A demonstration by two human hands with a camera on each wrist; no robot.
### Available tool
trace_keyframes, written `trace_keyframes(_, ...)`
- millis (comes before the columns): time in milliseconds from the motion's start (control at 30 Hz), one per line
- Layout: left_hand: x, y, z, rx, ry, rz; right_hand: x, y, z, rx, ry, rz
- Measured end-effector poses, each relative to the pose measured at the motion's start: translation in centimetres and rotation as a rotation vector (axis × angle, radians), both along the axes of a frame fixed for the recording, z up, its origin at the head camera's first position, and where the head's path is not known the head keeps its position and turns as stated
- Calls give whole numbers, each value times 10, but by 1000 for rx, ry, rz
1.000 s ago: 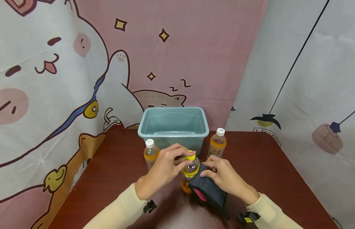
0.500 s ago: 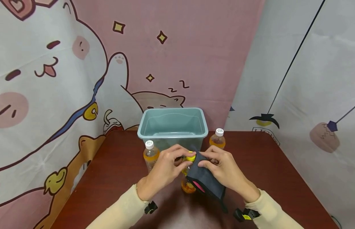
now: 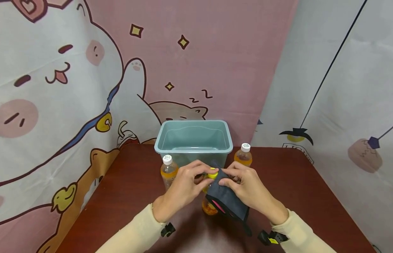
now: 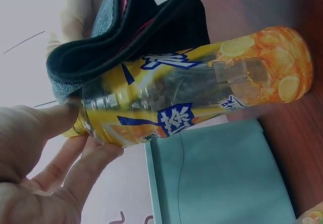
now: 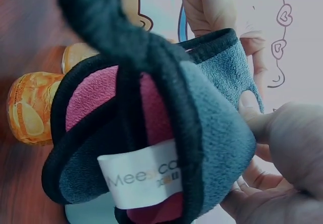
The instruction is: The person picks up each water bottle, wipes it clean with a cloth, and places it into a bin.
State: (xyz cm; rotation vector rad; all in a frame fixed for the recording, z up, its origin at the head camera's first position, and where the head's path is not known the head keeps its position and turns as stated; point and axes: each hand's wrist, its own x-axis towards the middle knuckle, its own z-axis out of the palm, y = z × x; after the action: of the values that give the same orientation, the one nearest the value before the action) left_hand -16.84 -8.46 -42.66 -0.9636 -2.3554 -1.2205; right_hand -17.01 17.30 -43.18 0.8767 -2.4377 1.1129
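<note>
A clear drink bottle with a yellow label and orange base (image 3: 210, 208) stands upright on the table. Thumb and fingers of my left hand (image 3: 183, 183) pinch its yellow cap (image 3: 213, 173) at the top. My right hand (image 3: 251, 185) grips a dark grey cloth (image 3: 229, 197) with black edging and a pink inner side, lifted against the bottle's neck and shoulder. In the left wrist view the folded cloth covers part of the bottle's label (image 4: 176, 118). A white tag (image 5: 141, 178) hangs from the cloth in the right wrist view.
Behind the hands sits a pale teal plastic bin (image 3: 194, 151). White-capped bottles stand on either side of it, one at the left (image 3: 169, 171) and one at the right (image 3: 243, 157), partly hidden by my hands. The dark red table (image 3: 297, 196) ends at a printed curtain (image 3: 234, 63).
My right hand has raised the cloth from the bottle's side up to the neck by the cap, hiding more of the bottle. The left hand stays on the cap.
</note>
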Motion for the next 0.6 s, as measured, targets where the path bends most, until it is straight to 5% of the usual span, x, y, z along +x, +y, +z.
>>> trace_keyframes(600, -1, 0, -1, 18, 15, -18, 5, 10, -12, 52, -43, -21)
